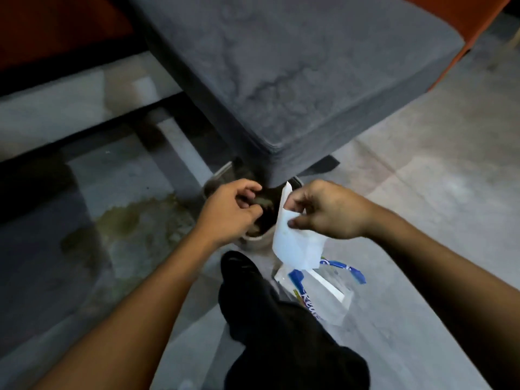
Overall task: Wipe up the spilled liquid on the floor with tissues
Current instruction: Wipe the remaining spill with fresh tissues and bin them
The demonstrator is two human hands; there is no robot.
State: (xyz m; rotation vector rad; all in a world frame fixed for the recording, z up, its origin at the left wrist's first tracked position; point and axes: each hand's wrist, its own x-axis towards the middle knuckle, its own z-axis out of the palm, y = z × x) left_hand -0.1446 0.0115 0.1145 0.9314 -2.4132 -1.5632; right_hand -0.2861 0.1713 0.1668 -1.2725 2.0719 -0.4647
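A yellowish-green spill (126, 220) spreads over the grey floor at the left, partly in shadow. My right hand (329, 211) pinches a clean white tissue (295, 243) that hangs down from its fingers. My left hand (229, 212) is over a small bin (259, 237) with its fingers curled around a dark, soaked wad (261, 202). A clear tissue pack (323, 288) with blue print lies on the floor just below the hanging tissue.
A grey upholstered ottoman (295, 80) fills the upper middle, its corner right above the bin. My leg in dark trousers and sock (253, 291) reaches forward between my arms. Orange furniture (56, 23) stands at the back left. Bare floor (422, 178) lies to the right.
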